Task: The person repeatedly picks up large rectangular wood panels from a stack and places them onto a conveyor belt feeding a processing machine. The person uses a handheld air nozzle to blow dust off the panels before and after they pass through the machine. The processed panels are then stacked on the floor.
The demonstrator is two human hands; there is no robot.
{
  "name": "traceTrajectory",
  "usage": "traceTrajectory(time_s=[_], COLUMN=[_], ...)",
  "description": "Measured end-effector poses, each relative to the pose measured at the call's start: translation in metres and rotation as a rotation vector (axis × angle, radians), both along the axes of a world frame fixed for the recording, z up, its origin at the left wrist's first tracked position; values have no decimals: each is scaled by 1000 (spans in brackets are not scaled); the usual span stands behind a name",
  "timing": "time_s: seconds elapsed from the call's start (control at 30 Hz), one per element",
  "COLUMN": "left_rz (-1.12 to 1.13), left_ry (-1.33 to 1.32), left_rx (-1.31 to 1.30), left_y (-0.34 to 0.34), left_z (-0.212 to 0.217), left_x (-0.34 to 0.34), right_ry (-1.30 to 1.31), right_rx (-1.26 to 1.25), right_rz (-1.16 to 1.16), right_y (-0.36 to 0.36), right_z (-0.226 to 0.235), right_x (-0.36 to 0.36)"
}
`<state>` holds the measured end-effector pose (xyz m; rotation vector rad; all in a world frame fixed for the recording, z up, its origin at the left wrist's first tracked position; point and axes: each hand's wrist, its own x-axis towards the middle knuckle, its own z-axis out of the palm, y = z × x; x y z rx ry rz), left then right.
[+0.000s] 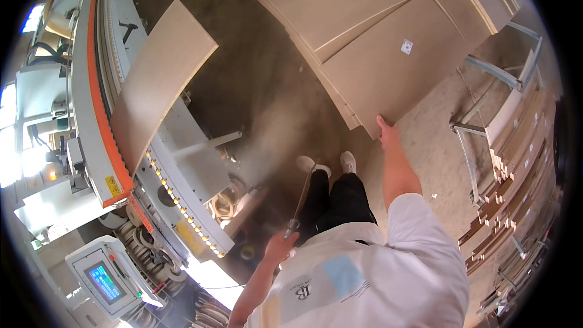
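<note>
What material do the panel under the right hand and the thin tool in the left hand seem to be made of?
The panel looks like pale beige board, perhaps laminated wood composite: flat, matt, thin lighter edge. The thin tool in the left hand looks like metal: slim, grey, slightly shiny. The right hand touches the panel's corner.

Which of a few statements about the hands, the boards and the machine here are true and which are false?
1. The right hand touches the corner of the top board on the stack. True.
2. The left hand is empty. False: it grips a thin nozzle tool pointing down toward the floor.
3. A board lies on the machine at the left. True.
4. The control screen is dark. False: it is lit, showing blue.
5. The person stands barefoot. False: light shoes show on both feet.
</note>
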<state>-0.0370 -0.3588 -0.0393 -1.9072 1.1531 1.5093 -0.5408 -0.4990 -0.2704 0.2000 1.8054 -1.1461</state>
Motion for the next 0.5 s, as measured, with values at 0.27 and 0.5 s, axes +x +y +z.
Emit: traceTrajectory(time_s=[0.27, 0.5], left_rz=[-56, 199], left_ry=[338, 492], left_rx=[-222, -3], left_y=[-29, -80], left_z=[12, 76], left_x=[-52, -124], right_ry=[542, 752], right_rx=[97, 30], right_rz=[212, 171], right_y=[92, 146], right_z=[81, 252], right_x=[-7, -20])
